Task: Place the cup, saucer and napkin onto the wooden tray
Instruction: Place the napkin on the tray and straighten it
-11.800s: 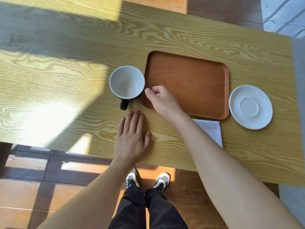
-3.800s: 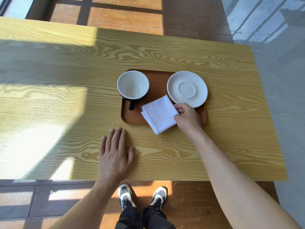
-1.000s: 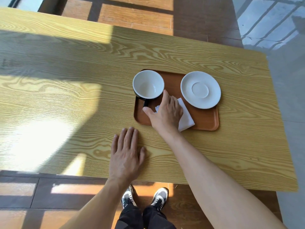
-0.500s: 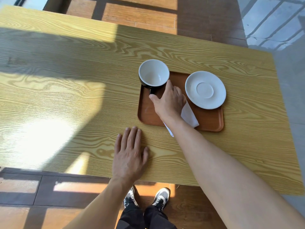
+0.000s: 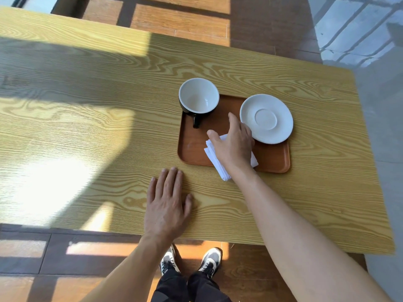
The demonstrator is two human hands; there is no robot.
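The wooden tray (image 5: 192, 149) lies on the table right of centre. A cup (image 5: 198, 97), black outside and white inside, stands at the tray's far left corner with its handle pointing toward me. The white saucer (image 5: 266, 118) rests on the tray's far right part, overhanging the far rim. A folded white napkin (image 5: 212, 159) lies on the tray's near side, one corner past the near rim. My right hand (image 5: 234, 144) hovers over the napkin with fingers spread, empty, between cup and saucer. My left hand (image 5: 168, 203) lies flat on the table near the front edge.
The yellow wood-grain table (image 5: 87, 127) stretches far to the left, part sunlit, part in shadow. Its front edge runs just behind my left wrist. Brown floor tiles and my shoes (image 5: 189, 261) show below.
My right hand has let go of the cup's handle and drawn back to the right over the napkin. The cup now sits at the tray's far left corner. My left hand stayed put.
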